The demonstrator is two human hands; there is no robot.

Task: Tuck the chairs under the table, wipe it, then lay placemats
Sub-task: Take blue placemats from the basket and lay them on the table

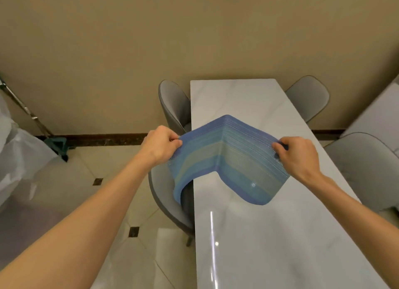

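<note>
A blue-and-green striped placemat (228,161) is held above the white marble table (254,234), bent along a middle crease so both halves droop. My left hand (160,145) pinches its left edge, past the table's left side. My right hand (296,153) pinches its right edge over the tabletop. Grey chairs are pushed in against the table: two on the left (174,105) (166,204) and two on the right (308,96) (364,169).
A mop with a green head (57,145) leans against the beige wall at the left. White plastic-covered bulk (19,156) fills the far left. Glossy tiled floor (108,202) lies left of the table. Another pale surface (380,109) shows at the right edge.
</note>
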